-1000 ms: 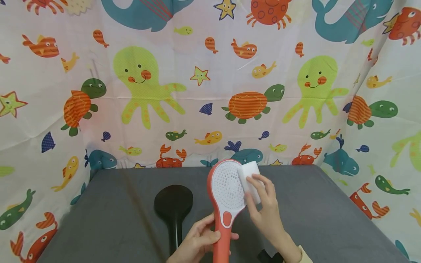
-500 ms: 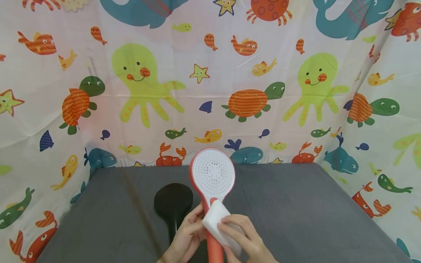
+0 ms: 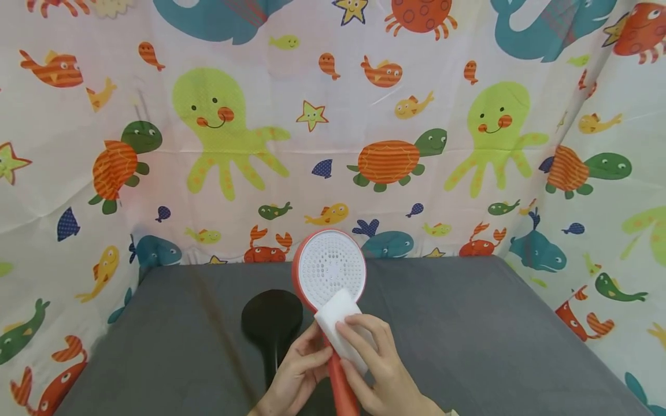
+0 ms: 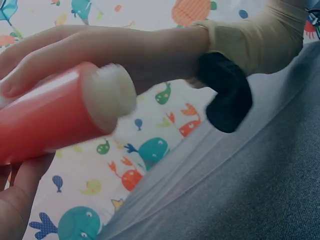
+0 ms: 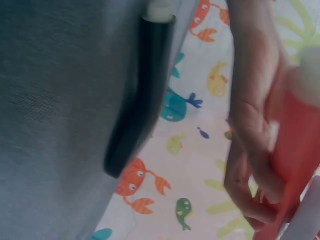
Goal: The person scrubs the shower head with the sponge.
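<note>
Slanting inward, right hand (image 3: 382, 364) pinching white sponge (image 3: 338, 320) against shower head (image 3: 333, 266), left hand (image 3: 296, 370) clamped round its handle (image 3: 343, 390)

The red shower head (image 3: 330, 277) in my left grip (image 3: 298, 368) looks like plastic, glossy on its handle (image 4: 45, 117), its white face (image 3: 333, 263) matt and dotted. Against it, the sponge (image 3: 332, 315) in my right grip (image 3: 382, 370) looks like matt white foam. Left of it, the black shower head (image 3: 272, 318) looks like smooth plastic. Below it, the desk (image 3: 468, 335) has a matt grey cloth surface; behind it, the curtain (image 3: 307, 86) is creased cloth.
</note>
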Motion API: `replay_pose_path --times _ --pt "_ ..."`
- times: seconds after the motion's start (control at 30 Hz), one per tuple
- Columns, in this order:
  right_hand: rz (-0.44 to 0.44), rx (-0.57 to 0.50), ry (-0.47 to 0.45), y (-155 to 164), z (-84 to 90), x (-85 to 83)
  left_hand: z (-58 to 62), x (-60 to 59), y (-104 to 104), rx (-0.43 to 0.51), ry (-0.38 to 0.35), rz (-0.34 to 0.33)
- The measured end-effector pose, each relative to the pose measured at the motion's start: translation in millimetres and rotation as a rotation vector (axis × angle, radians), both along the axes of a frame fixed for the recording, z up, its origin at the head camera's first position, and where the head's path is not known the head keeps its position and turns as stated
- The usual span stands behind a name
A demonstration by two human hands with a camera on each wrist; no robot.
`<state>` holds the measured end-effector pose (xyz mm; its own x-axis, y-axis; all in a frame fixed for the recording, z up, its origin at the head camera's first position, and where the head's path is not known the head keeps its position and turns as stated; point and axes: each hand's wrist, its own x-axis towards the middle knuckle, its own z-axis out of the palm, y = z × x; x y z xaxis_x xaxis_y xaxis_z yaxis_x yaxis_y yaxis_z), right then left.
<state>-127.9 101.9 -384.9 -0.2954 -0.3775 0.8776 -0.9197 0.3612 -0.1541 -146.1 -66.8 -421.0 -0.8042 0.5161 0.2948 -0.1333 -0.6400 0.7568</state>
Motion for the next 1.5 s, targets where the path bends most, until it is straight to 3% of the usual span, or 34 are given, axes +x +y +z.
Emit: replay_pose_path --times 0.2,0.4,0.5,0.6,0.8,0.9,1.07,1.13,1.27,1.37,1.5 --pt "-0.006 0.019 0.030 1 -12.4 0.5 0.8 -1.8 -3 0.062 0.029 0.035" --pt "0.040 0.147 0.115 6 -34.2 20.0 7.4 -5.6 -12 0.090 0.021 0.127" --pt "0.058 0.196 0.191 7 -38.7 20.8 10.1 -6.2 -13 0.083 0.016 0.107" --pt "0.041 0.172 0.245 6 -36.4 15.3 10.1 -4.6 -10 0.054 0.019 0.074" --pt "-0.028 0.015 0.153 2 -13.5 0.2 5.0 -2.1 -3 0.001 0.074 0.020" --pt "-0.043 -0.043 0.156 -1 3.0 -3.6 3.5 -2.2 -3 -0.053 0.100 0.005" --pt "0.052 -0.051 0.016 -1 16.9 13.2 2.6 -3.7 -5 -0.070 0.085 0.000" --pt "0.098 -0.061 -0.039 2 8.6 20.3 2.3 -4.1 -6 -0.055 0.050 0.011" --pt "0.138 -0.159 -0.035 2 -7.4 30.3 3.7 -4.2 -9 -0.035 0.006 0.056" --pt "0.107 -0.205 -0.042 3 -22.4 30.1 4.4 -3.4 -9 -0.018 0.017 0.088" --pt "0.032 -0.236 -0.146 5 -42.4 17.4 2.7 -1.4 -4 0.029 0.071 0.097"
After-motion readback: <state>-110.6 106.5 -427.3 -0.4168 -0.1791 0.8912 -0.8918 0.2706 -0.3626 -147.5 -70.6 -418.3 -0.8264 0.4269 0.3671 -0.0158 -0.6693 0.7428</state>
